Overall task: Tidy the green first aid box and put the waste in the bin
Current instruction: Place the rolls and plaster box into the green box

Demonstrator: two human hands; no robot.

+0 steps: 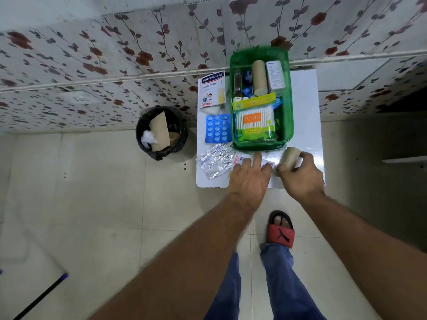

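The green first aid box (286,105) stands on a small white table (309,112), holding a cotton swab pack (255,123), a beige bandage roll (259,77) and a white carton (275,75). My right hand (300,174) grips a second beige bandage roll (290,155) just in front of the box. My left hand (250,179) lies flat with spread fingers on small sachets (241,159) at the table's front edge. A black bin (161,132) with paper waste sits on the floor to the left.
Left of the box lie a Hansaplast plaster pack (212,88), a blue pill blister (217,128) and crumpled silver blister strips (215,160). A floral wall runs behind. My sandalled foot (280,229) stands below the table; a dark stick (41,296) lies at bottom left.
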